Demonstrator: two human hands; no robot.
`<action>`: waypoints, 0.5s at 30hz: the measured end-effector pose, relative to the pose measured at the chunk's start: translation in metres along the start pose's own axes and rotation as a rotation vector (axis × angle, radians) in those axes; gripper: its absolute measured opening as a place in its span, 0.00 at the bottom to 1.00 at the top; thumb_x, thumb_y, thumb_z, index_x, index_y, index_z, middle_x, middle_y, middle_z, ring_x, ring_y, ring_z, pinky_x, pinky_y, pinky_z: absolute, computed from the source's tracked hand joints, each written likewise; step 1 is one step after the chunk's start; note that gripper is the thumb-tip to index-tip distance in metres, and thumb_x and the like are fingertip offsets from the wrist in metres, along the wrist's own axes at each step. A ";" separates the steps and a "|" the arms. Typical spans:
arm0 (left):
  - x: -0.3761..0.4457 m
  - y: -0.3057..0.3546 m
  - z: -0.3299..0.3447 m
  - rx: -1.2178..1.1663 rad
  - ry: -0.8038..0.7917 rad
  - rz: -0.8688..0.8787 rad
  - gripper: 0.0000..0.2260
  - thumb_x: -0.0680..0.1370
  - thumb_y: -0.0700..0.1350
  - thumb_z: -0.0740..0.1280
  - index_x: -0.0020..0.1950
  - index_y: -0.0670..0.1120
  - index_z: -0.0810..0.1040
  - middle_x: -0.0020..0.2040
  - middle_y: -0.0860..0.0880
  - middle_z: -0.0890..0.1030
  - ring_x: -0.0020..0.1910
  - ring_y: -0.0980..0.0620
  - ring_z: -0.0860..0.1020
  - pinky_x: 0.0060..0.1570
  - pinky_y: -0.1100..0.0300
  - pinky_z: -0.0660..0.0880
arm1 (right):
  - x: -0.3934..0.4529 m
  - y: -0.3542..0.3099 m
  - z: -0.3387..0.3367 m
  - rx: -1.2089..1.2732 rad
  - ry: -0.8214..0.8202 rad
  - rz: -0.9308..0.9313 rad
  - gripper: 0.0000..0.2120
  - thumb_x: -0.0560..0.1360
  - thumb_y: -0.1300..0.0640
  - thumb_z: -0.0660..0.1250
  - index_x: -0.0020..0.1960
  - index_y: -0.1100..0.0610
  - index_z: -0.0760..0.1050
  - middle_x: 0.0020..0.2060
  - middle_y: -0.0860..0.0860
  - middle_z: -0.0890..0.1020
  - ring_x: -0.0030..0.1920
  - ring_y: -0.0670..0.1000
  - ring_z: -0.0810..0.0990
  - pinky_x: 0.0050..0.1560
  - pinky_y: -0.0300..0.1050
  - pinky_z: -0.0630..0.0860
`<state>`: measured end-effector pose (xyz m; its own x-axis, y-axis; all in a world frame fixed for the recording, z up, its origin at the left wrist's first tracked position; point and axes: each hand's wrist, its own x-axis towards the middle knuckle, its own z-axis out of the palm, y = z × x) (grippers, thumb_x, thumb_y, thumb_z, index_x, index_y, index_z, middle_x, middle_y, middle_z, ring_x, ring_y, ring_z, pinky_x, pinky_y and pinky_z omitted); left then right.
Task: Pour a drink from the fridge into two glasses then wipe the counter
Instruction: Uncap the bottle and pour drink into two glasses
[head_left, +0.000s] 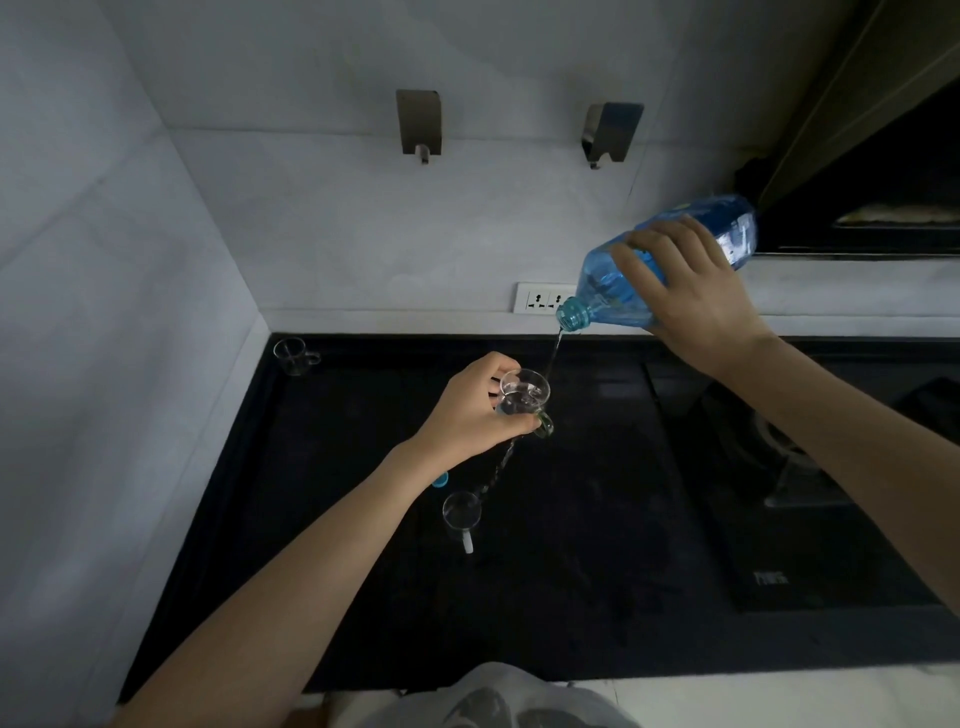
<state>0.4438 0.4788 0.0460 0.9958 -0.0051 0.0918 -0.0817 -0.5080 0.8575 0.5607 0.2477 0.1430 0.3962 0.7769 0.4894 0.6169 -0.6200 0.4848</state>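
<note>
A blue bottle (670, 260) is gripped by the curled fingers of the right hand (691, 296) at about 2 o'clock, tilted with its mouth down. A thin stream falls to the small glass (524, 397) pinched by the left hand (475, 410) near the centre. A second glass (461, 512) stands on the black worktop (571, 597) at 6 o'clock of it, a third (293, 355) at 10 o'clock.

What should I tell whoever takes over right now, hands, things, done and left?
Left hand holds a glass cup above the counter. Right hand tilts the blue bottle, water streaming into that cup. Water also trails down from the held cup. Second cup stands on the counter below; its fill is unclear. Third cup sits in the back corner. Left: finish pouring, wipe counter.
</note>
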 end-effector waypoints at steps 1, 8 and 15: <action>0.000 0.000 0.001 0.001 -0.001 0.001 0.26 0.67 0.46 0.79 0.61 0.48 0.73 0.55 0.54 0.78 0.53 0.60 0.77 0.53 0.66 0.75 | 0.000 0.000 0.000 0.004 -0.003 0.002 0.36 0.63 0.65 0.77 0.68 0.63 0.66 0.60 0.64 0.74 0.60 0.66 0.72 0.68 0.64 0.64; 0.002 0.005 0.004 0.006 -0.004 0.011 0.26 0.67 0.45 0.79 0.61 0.47 0.73 0.55 0.53 0.77 0.52 0.61 0.76 0.49 0.72 0.72 | -0.003 -0.003 0.002 -0.001 0.026 0.006 0.33 0.64 0.68 0.73 0.67 0.63 0.67 0.59 0.64 0.75 0.60 0.66 0.73 0.68 0.64 0.65; 0.004 0.008 0.006 0.001 0.004 0.018 0.25 0.67 0.45 0.79 0.60 0.48 0.73 0.55 0.53 0.77 0.53 0.61 0.76 0.49 0.70 0.73 | -0.005 -0.005 0.003 -0.005 0.047 -0.005 0.29 0.66 0.70 0.69 0.67 0.63 0.68 0.59 0.64 0.75 0.60 0.66 0.73 0.68 0.64 0.65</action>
<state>0.4475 0.4699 0.0504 0.9940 -0.0109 0.1090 -0.0994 -0.5085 0.8553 0.5575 0.2470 0.1356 0.3602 0.7741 0.5206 0.6157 -0.6166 0.4907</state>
